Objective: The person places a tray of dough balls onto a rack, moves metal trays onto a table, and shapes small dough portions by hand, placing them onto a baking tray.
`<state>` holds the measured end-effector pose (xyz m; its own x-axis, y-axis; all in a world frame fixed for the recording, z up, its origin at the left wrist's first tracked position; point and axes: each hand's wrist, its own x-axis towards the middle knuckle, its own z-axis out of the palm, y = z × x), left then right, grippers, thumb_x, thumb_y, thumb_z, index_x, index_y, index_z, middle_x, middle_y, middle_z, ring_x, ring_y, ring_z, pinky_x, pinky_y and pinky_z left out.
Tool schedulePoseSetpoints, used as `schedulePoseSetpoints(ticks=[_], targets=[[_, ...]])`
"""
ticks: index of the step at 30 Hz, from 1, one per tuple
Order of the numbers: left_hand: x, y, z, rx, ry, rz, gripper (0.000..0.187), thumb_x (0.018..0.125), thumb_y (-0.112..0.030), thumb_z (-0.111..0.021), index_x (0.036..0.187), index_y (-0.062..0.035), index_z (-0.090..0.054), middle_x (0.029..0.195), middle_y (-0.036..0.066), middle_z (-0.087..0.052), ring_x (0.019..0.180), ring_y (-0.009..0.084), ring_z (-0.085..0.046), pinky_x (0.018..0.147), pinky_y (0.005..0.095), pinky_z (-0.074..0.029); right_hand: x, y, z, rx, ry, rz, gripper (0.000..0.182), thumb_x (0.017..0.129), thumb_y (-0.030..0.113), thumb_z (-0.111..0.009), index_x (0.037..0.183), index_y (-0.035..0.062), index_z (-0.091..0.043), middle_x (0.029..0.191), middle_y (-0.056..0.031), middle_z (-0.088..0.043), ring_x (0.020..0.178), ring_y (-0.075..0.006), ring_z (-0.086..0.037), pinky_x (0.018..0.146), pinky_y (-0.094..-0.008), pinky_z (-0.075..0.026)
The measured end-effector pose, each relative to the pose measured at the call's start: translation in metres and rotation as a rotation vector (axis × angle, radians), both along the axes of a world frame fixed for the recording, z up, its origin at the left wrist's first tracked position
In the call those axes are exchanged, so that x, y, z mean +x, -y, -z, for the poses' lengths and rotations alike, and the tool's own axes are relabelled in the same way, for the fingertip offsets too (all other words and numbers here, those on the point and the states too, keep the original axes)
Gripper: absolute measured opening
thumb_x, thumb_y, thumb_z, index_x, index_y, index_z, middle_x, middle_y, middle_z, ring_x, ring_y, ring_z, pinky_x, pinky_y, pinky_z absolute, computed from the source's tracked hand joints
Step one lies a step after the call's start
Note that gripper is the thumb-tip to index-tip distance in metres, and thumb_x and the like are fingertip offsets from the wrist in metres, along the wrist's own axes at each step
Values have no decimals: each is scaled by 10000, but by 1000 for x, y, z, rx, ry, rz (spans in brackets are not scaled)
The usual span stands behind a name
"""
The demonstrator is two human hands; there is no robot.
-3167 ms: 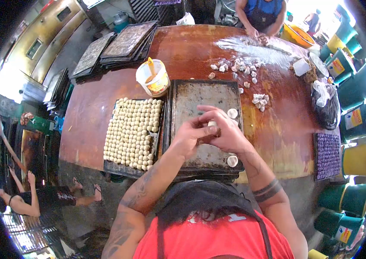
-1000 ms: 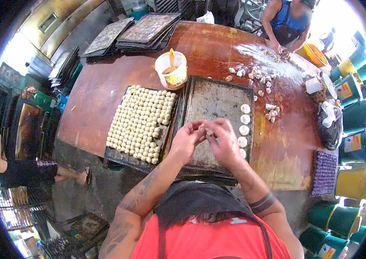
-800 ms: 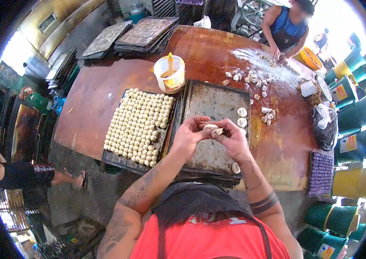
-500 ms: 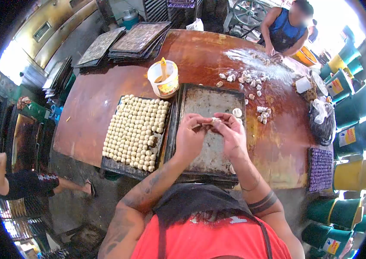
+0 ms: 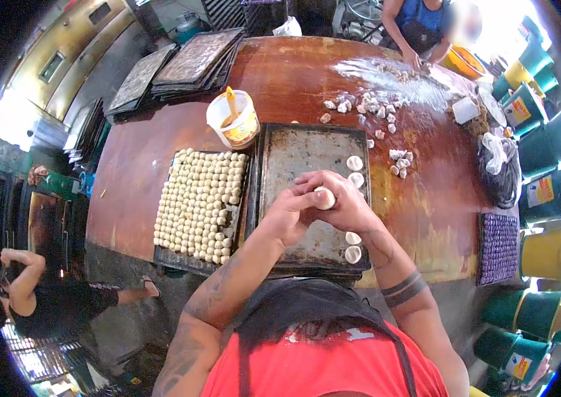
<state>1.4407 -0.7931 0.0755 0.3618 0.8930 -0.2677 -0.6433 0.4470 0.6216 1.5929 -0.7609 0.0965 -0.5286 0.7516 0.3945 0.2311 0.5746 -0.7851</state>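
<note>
Close together over the baking tray (image 5: 293, 155), my left hand (image 5: 290, 213) and my right hand (image 5: 348, 206) are wrapped round one pale dough ball (image 5: 324, 198). Part of the ball shows between the thumbs; the fingers cover its rest. Several flattened white dough rounds, one of them a dough round (image 5: 354, 163) near the far corner, lie in a line along the tray's right side. Left of this tray, a second tray carries tight rows of small dough balls (image 5: 198, 198), with a gap at its right edge.
A white bucket (image 5: 244, 132) with an orange-handled tool stands behind the trays. Dough lumps (image 5: 373, 106) and flour lie toward a co-worker (image 5: 419, 30). Stacked trays (image 5: 194, 63) sit far left, a purple tray (image 5: 498, 248) at right. Another person (image 5: 49, 298) is at left.
My fingertips were pinching a small piece of dough, hands spread; now both hands close round a ball, lower over the tray. My view has shifted slightly. The person at left has changed posture.
</note>
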Motion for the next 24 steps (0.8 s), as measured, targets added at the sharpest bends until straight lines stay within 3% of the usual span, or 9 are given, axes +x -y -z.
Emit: schedulePoseSetpoints(ticks=[2, 6, 10, 13, 17, 18, 20, 21, 24], targets=[[13, -2, 10, -108, 87, 4, 306, 856, -171, -697, 1112, -28, -608, 1066, 53, -630, 926, 183, -622, 856, 361, -480, 9, -6, 11, 26, 3, -8, 265, 689, 31, -720, 932, 52, -617, 1000, -95, -640, 968, -247, -618, 854, -372, -495], [29, -4, 15, -142, 20, -2, 265, 882, -145, -660, 1113, -27, -603, 1046, 64, -644, 889, 175, -623, 809, 322, -501, 15, -3, 46, -166, -65, 400, 266, 725, 66, -747, 947, 31, -604, 820, -58, -546, 885, -209, -588, 836, -355, -514], [29, -25, 33, -130, -322, -356, 212, 894, -50, -617, 1099, -3, -595, 993, 76, -654, 817, 152, -633, 719, 249, -514, 14, -1, 73, -601, -343, 350, 287, 792, 180, -745, 999, 22, -623, 934, -74, -631, 936, -195, -618, 820, -308, -511], [46, -29, 47, 259, -876, -318, 249, 902, -43, -598, 1140, 21, -562, 986, 73, -657, 814, 142, -644, 737, 249, -520, 30, -26, 92, -866, -417, 433, 302, 831, 218, -723, 1046, 21, -642, 984, -83, -680, 943, -191, -643, 815, -296, -504], [46, -28, 80, 321, -1290, 3, 537, 871, -123, -656, 1331, 31, -425, 1208, 208, -595, 1162, 292, -569, 1006, 375, -427, 77, -107, 127, -515, -20, 582, 190, 809, 122, -664, 977, 34, -678, 905, -139, -706, 827, -249, -685, 750, -361, -524], [44, -26, 78, 275, -1170, -15, 632, 852, -163, -687, 1375, 25, -385, 1317, 241, -518, 1294, 329, -450, 1086, 406, -336, 87, -128, 133, -354, 16, 644, 190, 797, 109, -662, 979, 57, -681, 907, -133, -707, 814, -256, -683, 752, -365, -520], [36, -26, 81, 287, -1130, -57, 640, 851, -164, -692, 1378, 19, -378, 1339, 225, -503, 1289, 325, -454, 1080, 402, -344, 99, -165, 133, -255, 188, 740, 188, 824, 133, -617, 987, 66, -682, 908, -146, -698, 832, -305, -668, 767, -389, -516], [31, -26, 79, 296, -1110, -77, 644, 851, -165, -695, 1380, 16, -375, 1349, 216, -495, 1287, 323, -456, 1078, 401, -348, 100, -175, 123, -329, 403, 700, 190, 838, 163, -601, 981, 80, -693, 980, -141, -685, 956, -311, -634, 844, -410, -494], [4, -10, 53, 166, -1115, 20, 587, 853, -137, -691, 1353, 1, -414, 1300, 173, -532, 1218, 280, -507, 1037, 375, -389, 98, -168, 125, 2, 627, 709, 281, 838, 192, -605, 1087, 75, -663, 1257, -139, -576, 1184, -323, -503, 989, -432, -406]])
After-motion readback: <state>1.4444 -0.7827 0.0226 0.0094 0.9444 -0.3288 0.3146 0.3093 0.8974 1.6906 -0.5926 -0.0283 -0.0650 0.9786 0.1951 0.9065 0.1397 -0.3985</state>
